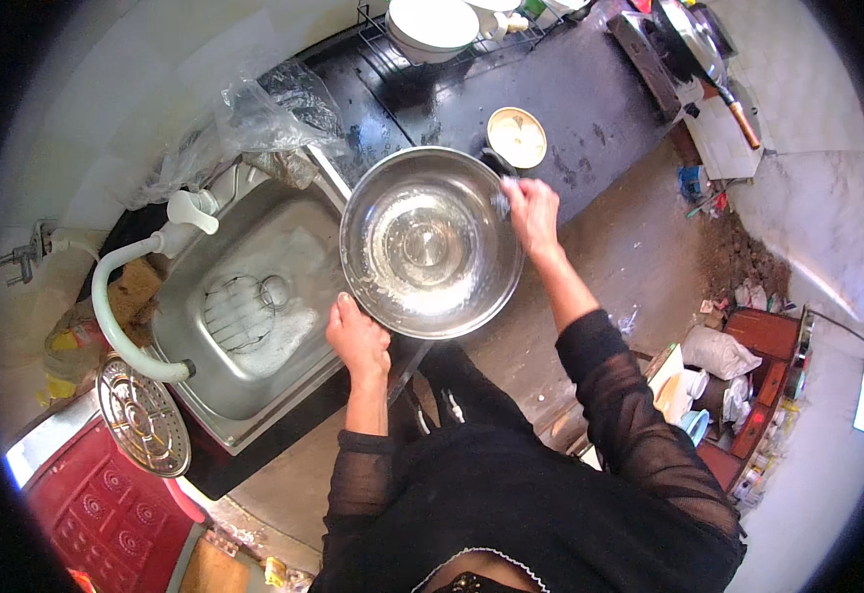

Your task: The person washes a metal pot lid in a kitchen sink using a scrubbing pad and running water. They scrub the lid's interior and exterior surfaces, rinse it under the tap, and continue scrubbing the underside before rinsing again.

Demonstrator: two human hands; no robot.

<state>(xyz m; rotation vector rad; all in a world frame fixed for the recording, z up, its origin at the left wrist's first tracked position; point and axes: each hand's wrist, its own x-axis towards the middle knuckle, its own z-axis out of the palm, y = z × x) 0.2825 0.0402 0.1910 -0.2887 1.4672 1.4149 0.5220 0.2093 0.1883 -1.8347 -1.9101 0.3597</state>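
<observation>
A round stainless steel basin (426,244), wet inside, is held over the right edge of the sink (187,348). My left hand (360,335) grips its lower left rim. My right hand (534,215) is at the upper right rim, with something thin and dark at the fingers that I cannot make out. Inside the sink lie a wire rack (235,315) and some suds. A pale curved faucet (109,304) stands at the sink's left side. On the black counter (587,96), just above my right hand, sits a small round dish or lid (517,138).
A perforated steel steamer plate (143,416) leans by the sink's lower left corner. Plastic bags (276,111) lie behind the sink. White bowls (432,26) sit in a wire rack at the back. A pan with a wooden handle (739,122) is on the stove at upper right.
</observation>
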